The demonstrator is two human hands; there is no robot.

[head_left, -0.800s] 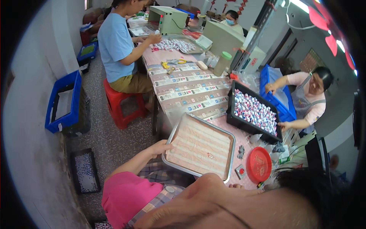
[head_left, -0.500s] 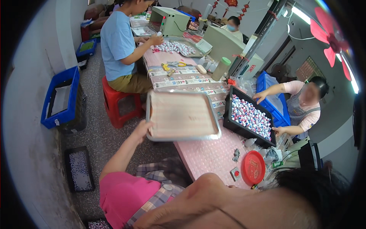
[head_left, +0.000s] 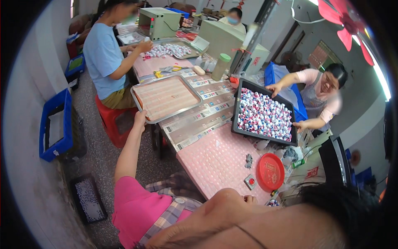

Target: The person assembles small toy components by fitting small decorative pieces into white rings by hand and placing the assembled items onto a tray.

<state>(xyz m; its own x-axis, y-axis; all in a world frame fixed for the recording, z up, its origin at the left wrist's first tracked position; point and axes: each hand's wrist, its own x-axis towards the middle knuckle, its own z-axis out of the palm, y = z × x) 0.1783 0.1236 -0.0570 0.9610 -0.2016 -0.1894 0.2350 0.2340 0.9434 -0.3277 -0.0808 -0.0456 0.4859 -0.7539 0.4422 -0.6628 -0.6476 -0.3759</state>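
My left hand (head_left: 142,117) grips the near left corner of a shallow metal tray (head_left: 195,99) lined with pink striped paper. The tray reaches over the left edge of the table; I cannot tell whether it rests there. Little of my right hand (head_left: 251,199) shows beyond my bent arm, at the near edge of the table, and its grip is hidden. Across the table a co-worker's two hands (head_left: 299,125) hold a black plastic tray (head_left: 235,120), tipped toward me and full of small white, blue and pink pieces (head_left: 265,115).
On the pink table cover (head_left: 215,159) are a red round plate (head_left: 271,172), a small red-button device (head_left: 250,181) and grey scraps. A green-lidded jar (head_left: 221,68) and yellow-handled pliers (head_left: 178,68) lie farther back. Another person sits on a red stool (head_left: 111,124) at left.
My left hand has moved the metal tray left and farther away, over the table edge. The co-worker has raised and tipped the black tray more toward me. The view has shifted a little.
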